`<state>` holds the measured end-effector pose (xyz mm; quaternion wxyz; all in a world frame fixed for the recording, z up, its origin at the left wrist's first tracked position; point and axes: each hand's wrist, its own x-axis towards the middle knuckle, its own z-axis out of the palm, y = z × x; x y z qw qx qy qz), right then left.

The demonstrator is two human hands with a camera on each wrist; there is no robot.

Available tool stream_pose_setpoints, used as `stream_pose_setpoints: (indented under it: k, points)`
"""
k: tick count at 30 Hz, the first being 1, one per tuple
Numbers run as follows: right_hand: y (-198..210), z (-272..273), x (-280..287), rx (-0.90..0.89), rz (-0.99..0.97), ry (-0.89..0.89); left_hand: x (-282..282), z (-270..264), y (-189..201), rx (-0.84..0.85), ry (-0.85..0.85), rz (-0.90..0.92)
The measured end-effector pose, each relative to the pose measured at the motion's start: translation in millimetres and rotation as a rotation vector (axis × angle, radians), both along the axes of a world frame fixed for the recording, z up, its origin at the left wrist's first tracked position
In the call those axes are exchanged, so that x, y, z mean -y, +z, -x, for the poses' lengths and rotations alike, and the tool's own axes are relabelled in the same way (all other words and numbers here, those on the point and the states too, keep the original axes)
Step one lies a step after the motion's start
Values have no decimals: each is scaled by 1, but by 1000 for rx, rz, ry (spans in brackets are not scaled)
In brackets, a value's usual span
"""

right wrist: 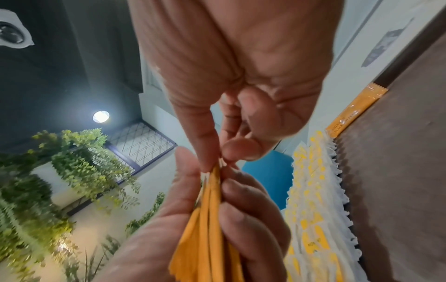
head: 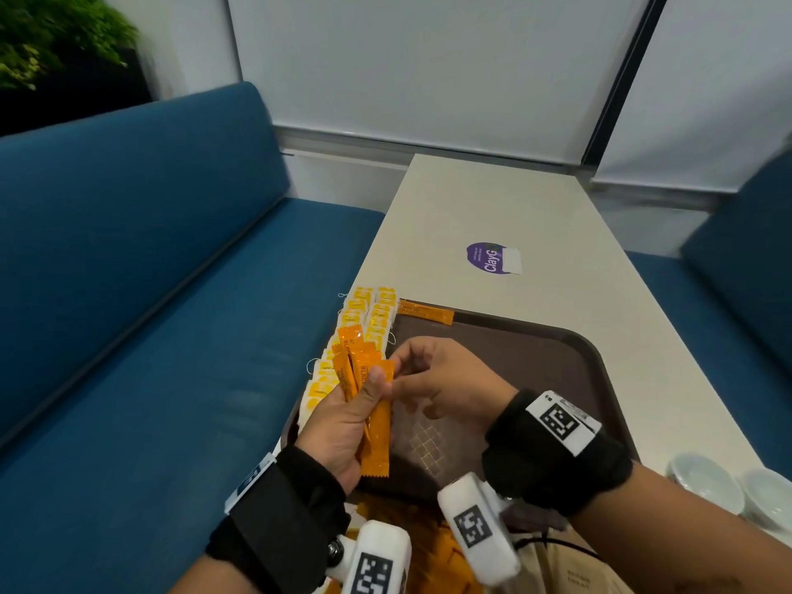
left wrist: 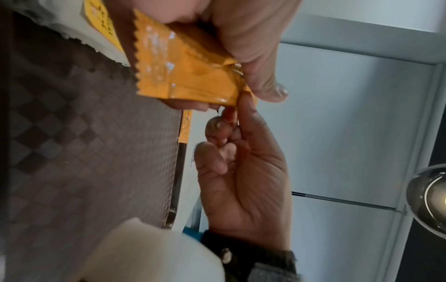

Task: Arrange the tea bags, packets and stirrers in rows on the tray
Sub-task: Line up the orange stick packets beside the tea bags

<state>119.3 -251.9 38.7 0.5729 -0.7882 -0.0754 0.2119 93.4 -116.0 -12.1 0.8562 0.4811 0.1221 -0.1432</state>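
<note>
Bundle of orange foil stick packets (head: 364,379) fanned upright in left hand (head: 343,426), clamped by thumb, above brown plastic tray (head: 535,358) left edge. Right hand (head: 445,383) pinches nearest packet top; long axis points far.

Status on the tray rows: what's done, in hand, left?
Done: tea bags lie in rows along the tray left edge; one orange packet sits at the far rim. In hand: left hand grips a bunch of packets, right hand pinches one's top. Left: the remaining packets; no stirrers visible.
</note>
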Motion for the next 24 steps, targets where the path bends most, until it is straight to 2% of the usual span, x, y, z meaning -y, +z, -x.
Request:
stream_pose_setpoints:
  k: [5,10,13,15,20,24]
  points:
    - [2,-5,10,-114,-200,-88,-6,5,-1,22,-67,20]
    - [3,-9,19,-83,-367,-129,-12,4,-2,-51,-100,128]
    - [3,-9,23,-24,-390,-123,-11,3,0,-54,-91,152]
    - [5,-8,25,-23,-377,-135,-11,1,-1,-16,-41,76]
    - [8,-4,25,-165,-398,-157,-9,-4,-1,167,129,-201]
    - [3,0,25,-119,-276,-119,-8,-6,-2,267,217,-359]
